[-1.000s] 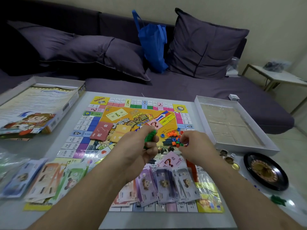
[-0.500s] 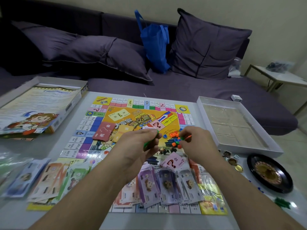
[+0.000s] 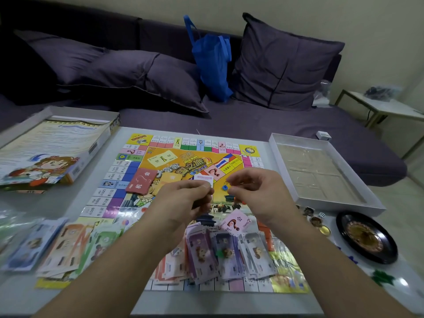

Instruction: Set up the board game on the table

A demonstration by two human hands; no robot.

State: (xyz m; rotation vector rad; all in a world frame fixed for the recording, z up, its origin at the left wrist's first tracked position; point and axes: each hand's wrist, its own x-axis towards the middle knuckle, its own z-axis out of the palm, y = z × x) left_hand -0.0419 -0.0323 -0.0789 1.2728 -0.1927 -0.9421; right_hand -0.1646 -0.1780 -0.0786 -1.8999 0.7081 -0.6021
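Both hands held over game board (image 3: 183, 157).
Left hand (image 3: 183, 203) fingers curled, contents unclear; right hand (image 3: 259, 191) fingers pinched together just beside blue cube (image 3: 224, 187).

Dim, even indoor light; glare on the glossy table (image 3: 403, 282) at right; wide-angle bending and blur toward the edges.

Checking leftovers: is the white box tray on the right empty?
Yes, the white box tray shows only its bare moulded insert, no pieces inside.

Glossy laminated game board (image 3: 137, 180); paper banknotes (image 3: 229, 255); matt cloth sofa (image 3: 275, 125).
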